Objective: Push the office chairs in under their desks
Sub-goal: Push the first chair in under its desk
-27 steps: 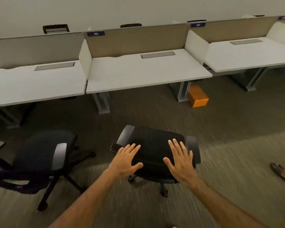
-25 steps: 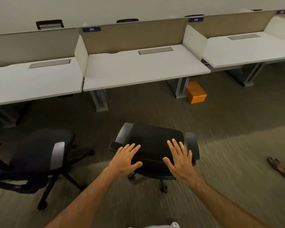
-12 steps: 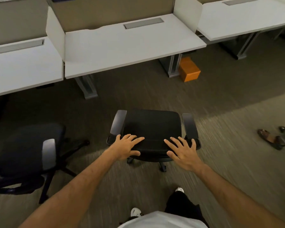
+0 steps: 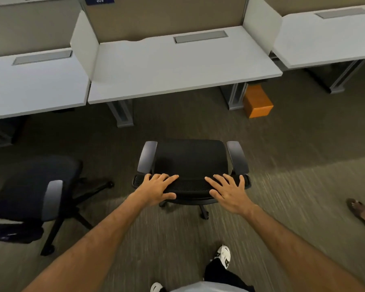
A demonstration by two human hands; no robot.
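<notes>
A black office chair (image 4: 190, 159) with grey armrests stands on the carpet, facing the white desk (image 4: 177, 66) labelled 305, a short gap in front of its edge. My left hand (image 4: 158, 188) grips the left part of the chair's backrest top, thumb curled on the near side. On the right part of that same backrest edge lies my right hand (image 4: 230, 192), fingers spread over it. A second black office chair (image 4: 34, 190) sits at the left, turned sideways and well out from the left desk (image 4: 30, 87).
An orange box (image 4: 258, 102) stands on the floor beside the middle desk's right leg. Another desk (image 4: 325, 39) is at the right. A person's sandalled foot (image 4: 356, 208) shows at the right edge. My own shoe (image 4: 222, 255) is below.
I have stepped closer to the desks with the chair rolling ahead of me. Both hands slid from the backrest's face onto its top edge and took hold.
</notes>
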